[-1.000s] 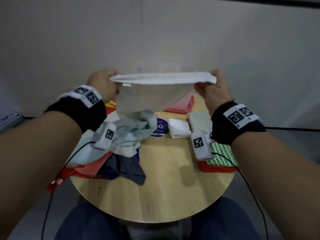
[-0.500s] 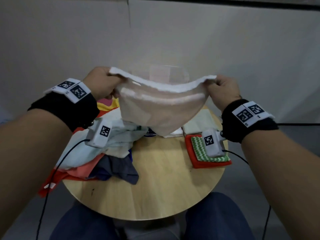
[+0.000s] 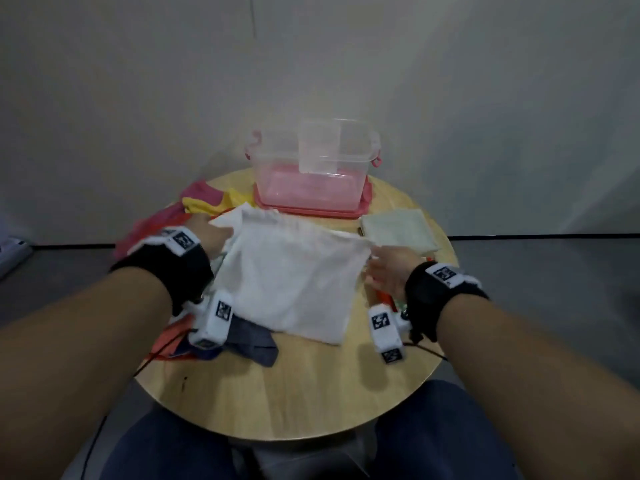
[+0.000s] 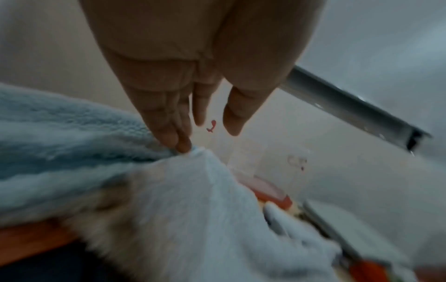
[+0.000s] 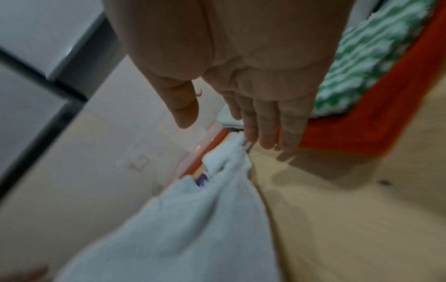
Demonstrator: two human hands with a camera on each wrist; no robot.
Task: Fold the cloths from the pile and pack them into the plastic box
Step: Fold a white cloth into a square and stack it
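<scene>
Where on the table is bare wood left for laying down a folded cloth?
Bare wood runs along the near edge of the table, in front of the white cloth and right of the dark grey cloth. The left side is crowded with the pile; the far side holds the plastic box and pale green cloth.

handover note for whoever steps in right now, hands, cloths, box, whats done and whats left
Left hand: open, fingertips at the far left corner of the white cloth.
Right hand: open, fingers straight by the cloth's far right corner.
White cloth lies spread on the round table, partly over the unfolded pile on the left.
Plastic box stands open at the far edge on its pink lid; contents unclear.
Folded pale green cloth and green zigzag cloth on an orange one wait at the right.
Left: fold white cloth, fold the pile, pack everything.
</scene>
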